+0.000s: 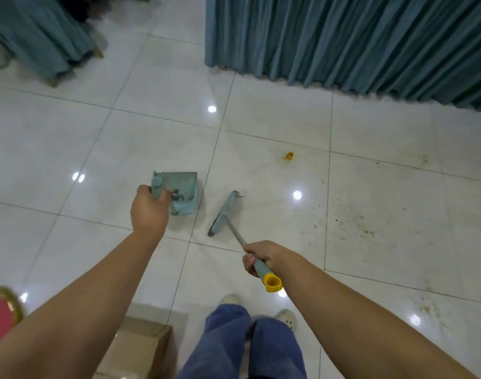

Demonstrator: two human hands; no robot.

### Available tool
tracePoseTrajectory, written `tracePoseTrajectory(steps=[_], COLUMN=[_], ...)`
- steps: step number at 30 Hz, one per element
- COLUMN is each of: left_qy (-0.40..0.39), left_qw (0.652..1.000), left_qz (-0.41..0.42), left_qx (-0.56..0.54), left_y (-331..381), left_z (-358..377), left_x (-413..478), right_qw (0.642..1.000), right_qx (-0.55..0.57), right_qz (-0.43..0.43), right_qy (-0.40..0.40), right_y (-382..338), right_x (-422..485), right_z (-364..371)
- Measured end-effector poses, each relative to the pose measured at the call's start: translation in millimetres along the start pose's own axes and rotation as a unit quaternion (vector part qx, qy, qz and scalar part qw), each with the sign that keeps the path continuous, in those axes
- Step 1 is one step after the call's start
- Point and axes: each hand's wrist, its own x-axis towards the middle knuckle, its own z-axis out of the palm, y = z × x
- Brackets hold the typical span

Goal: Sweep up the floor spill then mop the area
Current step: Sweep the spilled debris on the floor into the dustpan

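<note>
Fingers (165,195) of the left hand (149,212) curl tight round the dustpan (184,187) handle, and the pan sits on the floor (152,132) at their two o'clock. Right hand (262,255) wraps the broom (225,212) pole by its yellow cap, with the brush head down at eleven o'clock. Orange spill (289,156) lies between one and two o'clock of the brush, well apart. Crumbs (357,228) speckle the floor at three.

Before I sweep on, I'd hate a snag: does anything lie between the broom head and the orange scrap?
Nothing visible does: only bare tile lies between the broom head and the orange scrap. The dustpan sits on the other side.
</note>
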Motion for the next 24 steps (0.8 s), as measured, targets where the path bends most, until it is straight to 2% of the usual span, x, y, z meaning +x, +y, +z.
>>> tracePoseTrajectory(steps=[5,11,16,24], left_qy=[0.037,0.05,0.049,0.027], left_qw=[0.999,0.997,0.996,0.996], left_qz=[-0.032,-0.056,-0.067,-0.078], left_qx=[-0.013,-0.015,-0.013,-0.03], left_y=[-20,-31,-18,26], left_z=[-4,4,25,76], left_x=[-3,-16,-33,-67], right_qw=[0.994,0.989,0.991,0.998], right_qx=[-0.107,-0.132,-0.116,-0.037], right_qz=[0.034,0.063,0.061,0.04], right_qy=[-0.012,-0.027,0.002,0.036], right_y=[6,2,-13,-23], right_x=[26,38,31,-19], right_z=[15,4,-50,-176])
